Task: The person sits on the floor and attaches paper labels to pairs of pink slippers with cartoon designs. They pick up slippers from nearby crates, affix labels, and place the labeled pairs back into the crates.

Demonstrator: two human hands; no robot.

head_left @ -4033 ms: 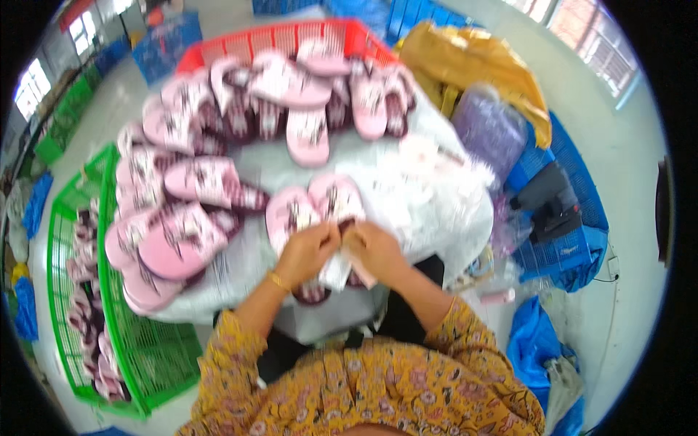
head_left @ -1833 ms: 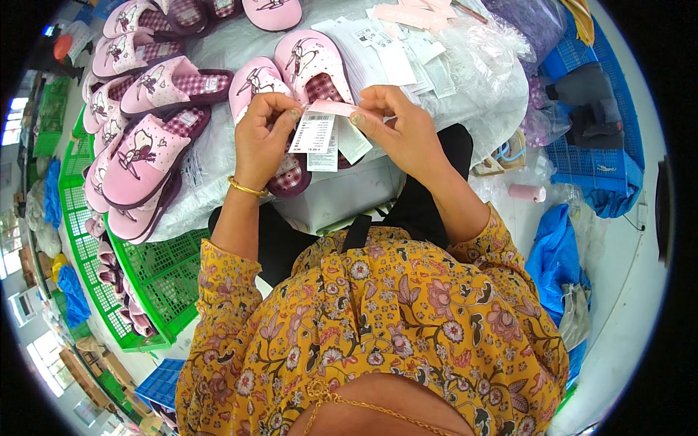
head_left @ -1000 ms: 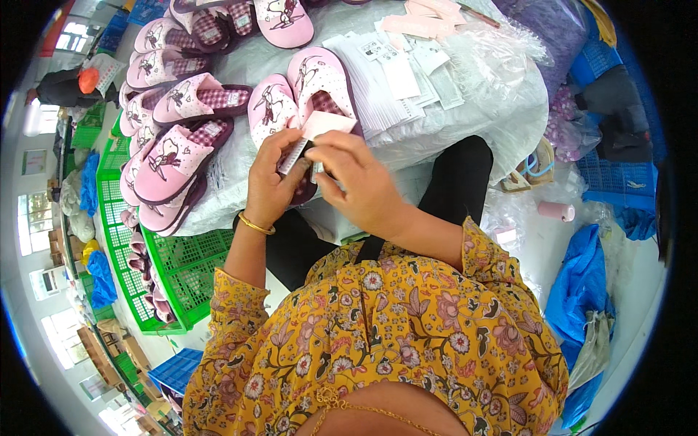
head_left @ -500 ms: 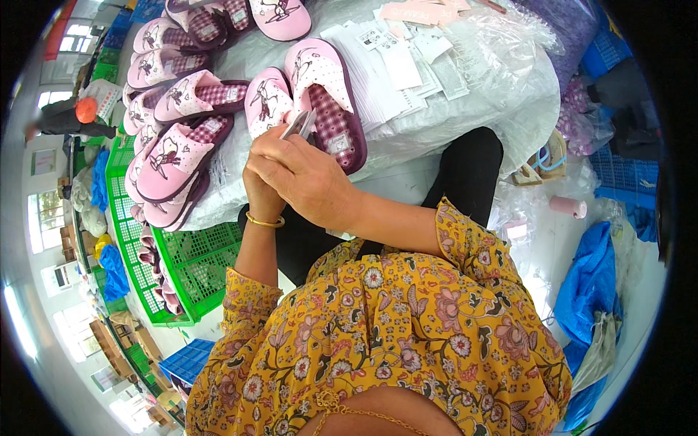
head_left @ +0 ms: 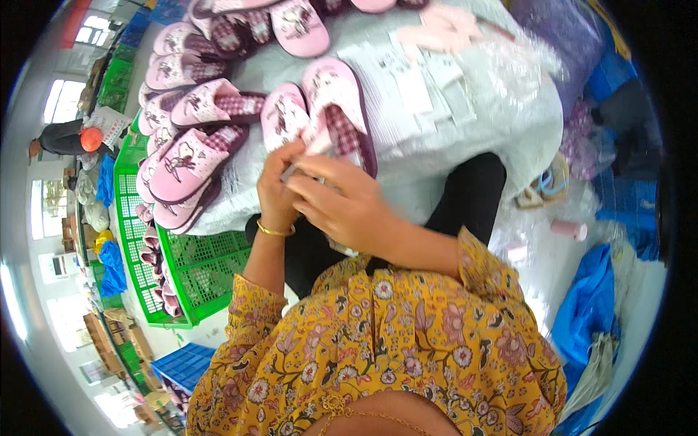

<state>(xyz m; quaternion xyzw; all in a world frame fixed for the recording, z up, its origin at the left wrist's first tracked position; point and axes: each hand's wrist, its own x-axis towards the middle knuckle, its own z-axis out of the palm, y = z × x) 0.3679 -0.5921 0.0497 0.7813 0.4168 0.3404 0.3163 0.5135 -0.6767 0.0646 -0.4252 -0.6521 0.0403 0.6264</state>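
Tag (head_left: 320,145) pinched between left hand (head_left: 275,192), right hand (head_left: 342,207).

The right hand (head_left: 342,207) covers most of the small tag (head_left: 320,145) pinched at the pink slipper (head_left: 342,109), the left hand's (head_left: 276,192) fingertips hide behind it, and further slippers (head_left: 291,22) run off the top edge.

We see a bench (head_left: 465,156) draped in pale, crinkled plastic sheeting. On it lie pink slippers (head_left: 190,156) with checked maroon linings, stacked at its left side, 2 more slippers (head_left: 320,109) near the front edge, and white paper tags (head_left: 411,83) spread beside them.
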